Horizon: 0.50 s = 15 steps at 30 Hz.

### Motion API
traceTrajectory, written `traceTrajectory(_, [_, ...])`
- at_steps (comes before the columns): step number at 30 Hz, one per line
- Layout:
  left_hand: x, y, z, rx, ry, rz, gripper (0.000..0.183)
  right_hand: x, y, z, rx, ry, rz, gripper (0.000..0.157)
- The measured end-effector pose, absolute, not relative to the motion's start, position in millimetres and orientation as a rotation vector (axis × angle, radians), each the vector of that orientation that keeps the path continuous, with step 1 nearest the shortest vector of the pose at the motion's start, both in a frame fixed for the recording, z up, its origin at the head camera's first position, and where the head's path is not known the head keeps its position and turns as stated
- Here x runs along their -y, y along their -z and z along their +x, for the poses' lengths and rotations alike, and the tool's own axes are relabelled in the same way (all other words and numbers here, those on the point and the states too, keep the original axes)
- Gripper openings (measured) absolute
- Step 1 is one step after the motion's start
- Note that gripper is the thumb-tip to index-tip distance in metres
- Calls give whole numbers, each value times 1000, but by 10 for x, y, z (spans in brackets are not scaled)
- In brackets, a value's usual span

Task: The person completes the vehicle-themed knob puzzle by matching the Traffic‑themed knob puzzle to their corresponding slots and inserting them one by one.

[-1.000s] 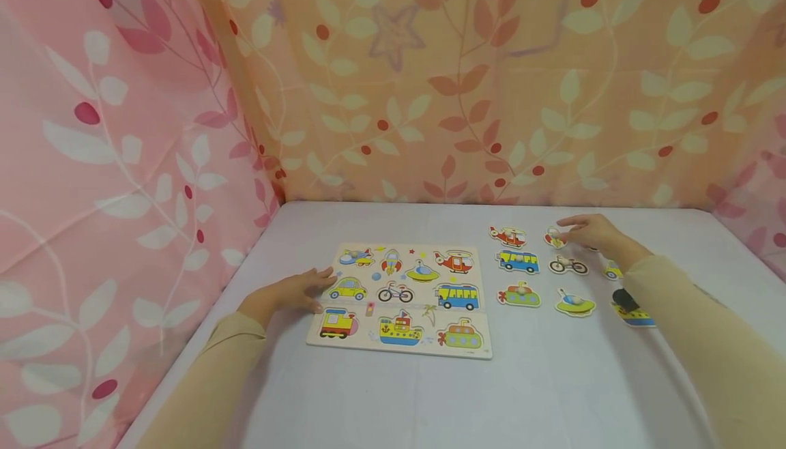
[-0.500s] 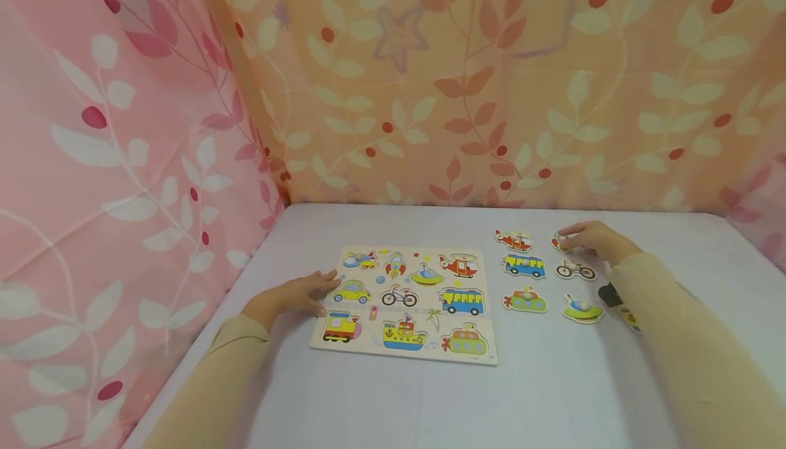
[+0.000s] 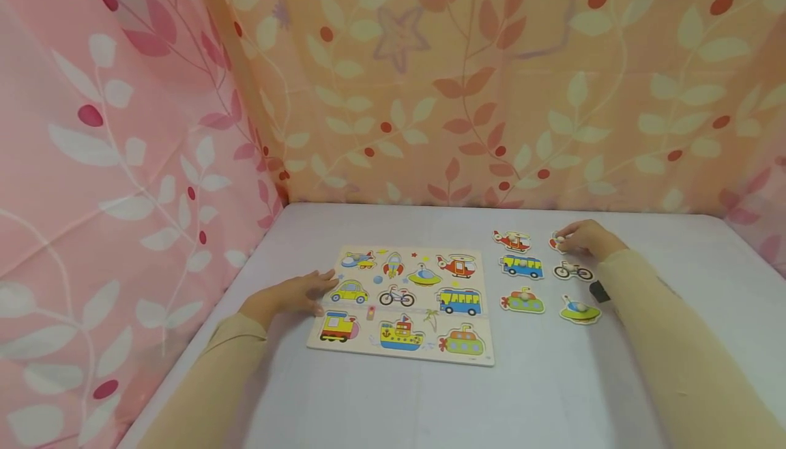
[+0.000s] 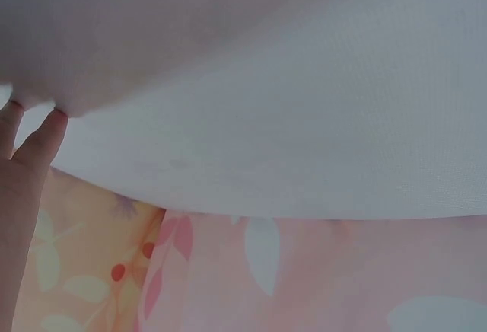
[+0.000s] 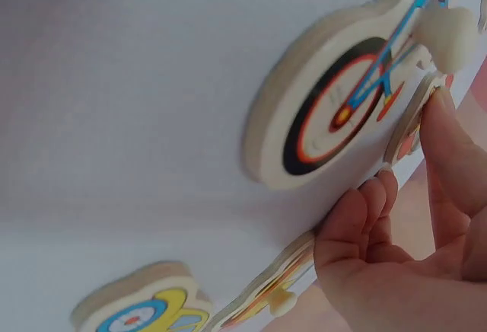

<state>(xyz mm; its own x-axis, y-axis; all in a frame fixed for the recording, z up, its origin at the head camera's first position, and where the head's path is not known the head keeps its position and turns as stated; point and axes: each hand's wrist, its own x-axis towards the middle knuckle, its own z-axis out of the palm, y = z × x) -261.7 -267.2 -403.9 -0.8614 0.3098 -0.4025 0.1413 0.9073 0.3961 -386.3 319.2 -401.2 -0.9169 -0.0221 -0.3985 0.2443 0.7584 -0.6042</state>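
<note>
My left hand (image 3: 295,293) rests at the left edge of a wooden peg puzzle board (image 3: 368,341) printed with vehicles, its fingers relaxed. In the left wrist view, fingers (image 4: 42,138) touch the pale underside or edge of something. My right hand (image 3: 589,236) is at the rocket puzzle piece (image 3: 555,240), right of the board. In the right wrist view the thumb (image 5: 449,130) presses the rocket piece's edge and the other fingers curl below; the index finger is mostly hidden. The bicycle piece (image 5: 327,119) lies flat beside the hand, its knob up.
Left of the right hand lie the helicopter (image 3: 512,240), bus (image 3: 520,266) and submarine pieces (image 3: 523,301). Nearer me is the flying saucer piece (image 3: 580,309). The car piece (image 5: 137,313) and another knobbed piece (image 5: 266,290) lie by the right hand. Floral cloths border the white table (image 3: 381,408).
My right hand has come down and left onto the rocket piece, covering part of it. The left hand stays at the board's edge. The view has shifted slightly.
</note>
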Motion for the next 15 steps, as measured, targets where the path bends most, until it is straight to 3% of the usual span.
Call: traceTrajectory(15, [2709,4002,-2575,-2604,-502,333,70,-3014,4052,-3880,-2651,1076,329,32])
